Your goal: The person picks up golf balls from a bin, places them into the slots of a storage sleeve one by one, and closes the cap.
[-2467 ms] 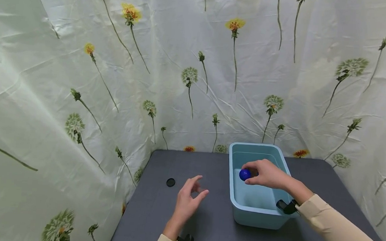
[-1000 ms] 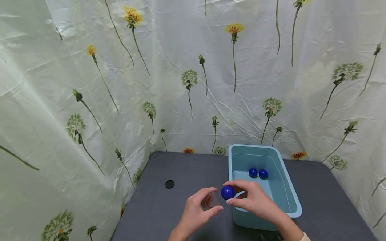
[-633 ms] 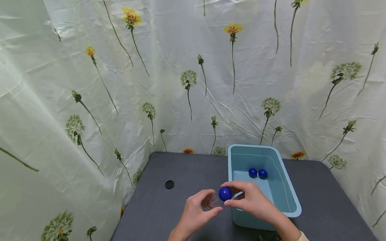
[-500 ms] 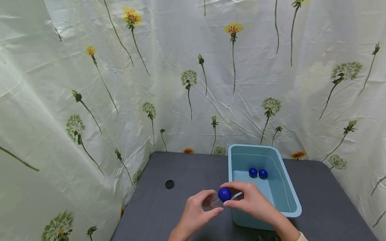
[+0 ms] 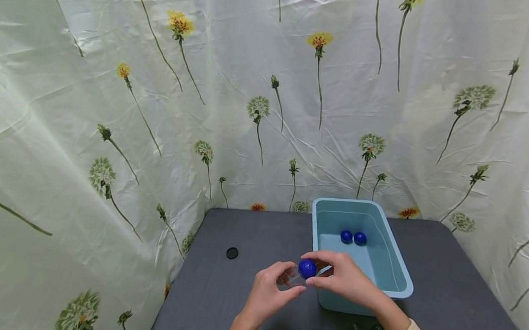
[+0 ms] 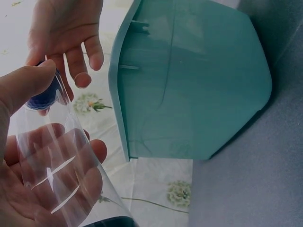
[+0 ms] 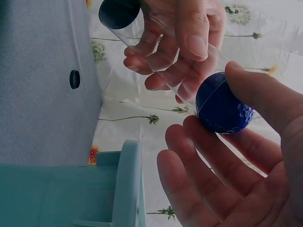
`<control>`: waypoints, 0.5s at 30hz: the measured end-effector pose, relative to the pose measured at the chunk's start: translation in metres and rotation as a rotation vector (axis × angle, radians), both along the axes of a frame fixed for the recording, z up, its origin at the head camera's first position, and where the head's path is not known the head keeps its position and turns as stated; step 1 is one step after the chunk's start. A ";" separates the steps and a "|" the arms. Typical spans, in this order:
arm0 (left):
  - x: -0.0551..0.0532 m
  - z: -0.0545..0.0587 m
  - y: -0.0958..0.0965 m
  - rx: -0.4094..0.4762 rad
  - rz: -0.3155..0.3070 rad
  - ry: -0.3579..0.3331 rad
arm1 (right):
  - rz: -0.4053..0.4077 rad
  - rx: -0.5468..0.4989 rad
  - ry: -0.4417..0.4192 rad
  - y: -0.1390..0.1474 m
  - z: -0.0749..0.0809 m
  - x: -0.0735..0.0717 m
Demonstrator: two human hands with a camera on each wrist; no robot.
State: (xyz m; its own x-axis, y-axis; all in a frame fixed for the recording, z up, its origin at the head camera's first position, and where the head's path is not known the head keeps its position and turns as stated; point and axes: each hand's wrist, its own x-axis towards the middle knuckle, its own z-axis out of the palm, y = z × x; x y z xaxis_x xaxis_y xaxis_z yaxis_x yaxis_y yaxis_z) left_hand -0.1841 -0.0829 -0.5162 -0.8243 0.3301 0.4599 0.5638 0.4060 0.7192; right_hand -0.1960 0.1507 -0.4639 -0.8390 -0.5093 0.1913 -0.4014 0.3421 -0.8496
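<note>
My left hand (image 5: pixel 269 292) grips a clear plastic tube (image 6: pixel 57 161), tilted, with a dark cap (image 7: pixel 119 12) on its far end. Between thumb and fingers, my right hand (image 5: pixel 346 279) pinches a dimpled blue golf ball (image 7: pixel 222 104) right at the tube's open mouth. In the left wrist view the ball sits partly inside the rim of the tube. Both hands meet in the air in front of the light blue bin (image 5: pixel 360 309). Two more blue golf balls lie inside that bin, one a left ball (image 5: pixel 346 236) and one a right ball (image 5: pixel 360 238).
A small round black cap (image 5: pixel 232 253) lies on the left part of the dark grey table (image 5: pixel 252 229). Behind the table hangs a white curtain (image 5: pixel 231 123) printed with dandelions. The bin's near rim is close to my right forearm.
My right hand has brought a golf ball out of the bin and leftward to the tube in my left hand. Over the last half second the ball has edged slightly farther into the mouth.
</note>
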 end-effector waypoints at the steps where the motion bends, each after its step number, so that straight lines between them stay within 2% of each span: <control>1: 0.000 0.000 0.000 -0.002 0.002 -0.001 | 0.000 0.002 -0.001 0.000 -0.001 0.000; 15: 0.003 0.001 -0.002 -0.037 0.016 -0.008 | 0.013 0.002 0.008 0.000 -0.006 -0.001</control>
